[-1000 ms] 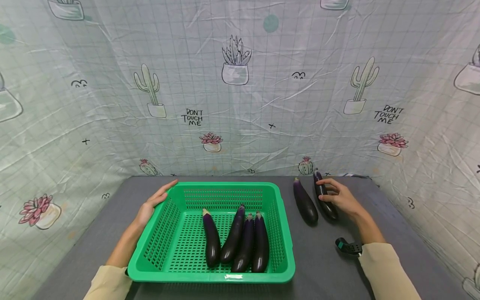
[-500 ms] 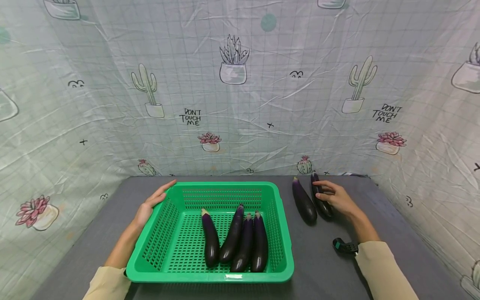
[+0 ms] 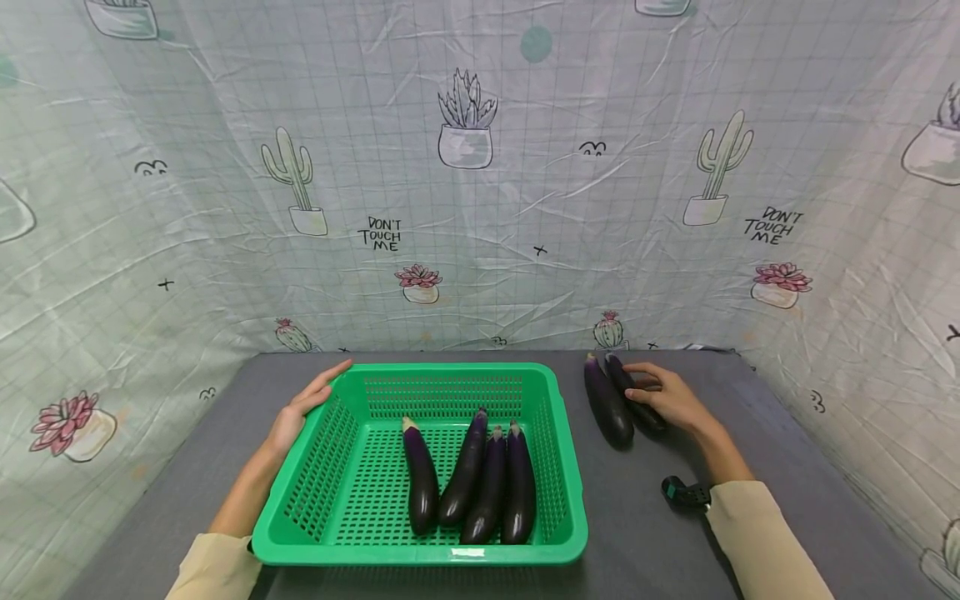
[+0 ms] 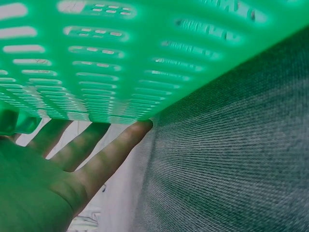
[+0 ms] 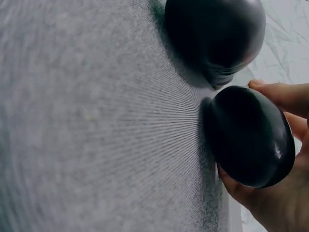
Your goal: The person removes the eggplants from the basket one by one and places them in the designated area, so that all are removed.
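My left hand (image 3: 294, 417) lies along the left side of a green plastic basket (image 3: 420, 557). In the left wrist view its straight fingers (image 4: 113, 154) touch the outside of the slotted wall. Several dark eggplants (image 3: 423, 487) rest in the basket. Right of it, on the grey table, my right hand (image 3: 670, 398) holds an eggplant (image 3: 643, 410) between thumb and fingers. This eggplant (image 5: 251, 140) shows its blunt end in the right wrist view, low at the table surface. Another eggplant (image 3: 609, 404) lies just to its left, the stem ends close together.
A grey cloth (image 3: 622, 517) covers the table. Behind and at both sides hangs a pale curtain (image 3: 480, 275) printed with cacti. A black strap-like device (image 3: 684, 493) sits at my right wrist.
My right hand has shifted the held eggplant slightly left, and its stem end has swung toward the neighbouring eggplant. My left hand and the basket have stayed in place.
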`<control>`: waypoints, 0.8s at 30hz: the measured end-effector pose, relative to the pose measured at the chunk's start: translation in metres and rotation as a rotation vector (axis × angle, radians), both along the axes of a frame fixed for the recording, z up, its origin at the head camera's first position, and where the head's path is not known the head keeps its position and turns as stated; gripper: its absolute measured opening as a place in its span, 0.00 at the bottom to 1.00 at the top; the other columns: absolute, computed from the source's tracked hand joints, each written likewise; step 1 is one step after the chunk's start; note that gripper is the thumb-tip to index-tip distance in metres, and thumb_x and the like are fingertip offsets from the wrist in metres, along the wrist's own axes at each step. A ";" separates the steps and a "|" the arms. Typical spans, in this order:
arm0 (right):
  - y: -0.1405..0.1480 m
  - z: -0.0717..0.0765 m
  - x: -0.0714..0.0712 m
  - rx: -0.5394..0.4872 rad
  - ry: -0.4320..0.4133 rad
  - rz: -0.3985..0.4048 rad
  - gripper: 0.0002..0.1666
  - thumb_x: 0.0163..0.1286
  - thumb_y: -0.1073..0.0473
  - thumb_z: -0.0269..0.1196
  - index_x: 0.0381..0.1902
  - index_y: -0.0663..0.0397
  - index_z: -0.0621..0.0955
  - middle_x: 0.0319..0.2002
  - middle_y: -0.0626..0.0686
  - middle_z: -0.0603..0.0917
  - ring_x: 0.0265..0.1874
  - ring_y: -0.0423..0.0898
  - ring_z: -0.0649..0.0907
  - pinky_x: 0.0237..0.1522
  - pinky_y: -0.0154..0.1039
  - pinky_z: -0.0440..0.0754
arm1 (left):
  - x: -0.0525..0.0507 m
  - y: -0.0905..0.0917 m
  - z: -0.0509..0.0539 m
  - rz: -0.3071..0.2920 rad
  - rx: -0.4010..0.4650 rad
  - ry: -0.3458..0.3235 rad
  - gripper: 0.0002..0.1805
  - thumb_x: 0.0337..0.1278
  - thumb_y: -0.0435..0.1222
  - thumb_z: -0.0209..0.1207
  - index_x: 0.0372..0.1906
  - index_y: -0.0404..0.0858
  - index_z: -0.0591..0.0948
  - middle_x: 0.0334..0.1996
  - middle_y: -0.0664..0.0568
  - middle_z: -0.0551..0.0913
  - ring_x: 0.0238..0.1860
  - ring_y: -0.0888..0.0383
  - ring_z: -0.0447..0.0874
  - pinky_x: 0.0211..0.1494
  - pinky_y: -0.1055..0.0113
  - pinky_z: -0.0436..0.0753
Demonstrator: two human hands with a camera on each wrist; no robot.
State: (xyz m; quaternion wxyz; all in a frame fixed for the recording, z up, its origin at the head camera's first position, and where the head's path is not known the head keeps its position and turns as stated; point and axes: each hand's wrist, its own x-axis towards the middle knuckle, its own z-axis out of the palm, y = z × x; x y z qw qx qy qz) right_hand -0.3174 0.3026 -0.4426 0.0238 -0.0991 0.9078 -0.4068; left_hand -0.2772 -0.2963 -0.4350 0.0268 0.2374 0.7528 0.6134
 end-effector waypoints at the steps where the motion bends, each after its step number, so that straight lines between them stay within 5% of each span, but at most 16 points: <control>1: 0.000 0.000 0.000 0.007 -0.003 -0.003 0.33 0.78 0.55 0.62 0.76 0.60 0.69 0.70 0.75 0.71 0.67 0.73 0.74 0.59 0.65 0.80 | 0.000 0.000 0.000 0.001 -0.004 0.004 0.30 0.87 0.39 0.29 0.83 0.32 0.49 0.83 0.33 0.39 0.70 0.80 0.61 0.65 0.82 0.67; 19: 0.002 0.006 0.001 0.108 -0.046 0.000 0.32 0.80 0.49 0.59 0.75 0.59 0.71 0.64 0.75 0.78 0.62 0.70 0.80 0.55 0.64 0.81 | 0.000 0.001 0.000 0.016 -0.022 0.017 0.30 0.86 0.39 0.30 0.83 0.33 0.51 0.84 0.37 0.43 0.74 0.76 0.58 0.66 0.80 0.65; 24: 0.004 0.005 0.000 0.098 -0.034 0.030 0.31 0.81 0.50 0.58 0.74 0.58 0.72 0.64 0.73 0.79 0.61 0.69 0.81 0.55 0.64 0.81 | -0.001 0.000 0.001 0.049 -0.066 0.030 0.30 0.86 0.40 0.31 0.83 0.34 0.53 0.84 0.36 0.44 0.83 0.45 0.43 0.78 0.46 0.52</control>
